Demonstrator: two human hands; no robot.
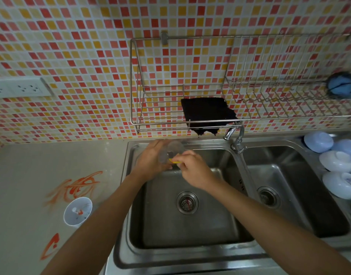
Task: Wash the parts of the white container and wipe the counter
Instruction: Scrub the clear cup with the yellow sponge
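Over the far part of the left sink basin, my left hand holds a clear, see-through container part. My right hand presses a small yellow sponge against that part. A white cup-shaped container with small pieces and orange smears inside stands on the counter left of the sink. Orange smears streak the counter behind it, and another orange smear lies nearer me.
The tap stands between the two basins, no water visible. A dark cloth hangs from the wire wall rack. Several white and pale blue bowls are stacked right of the right basin. A wall socket is at left.
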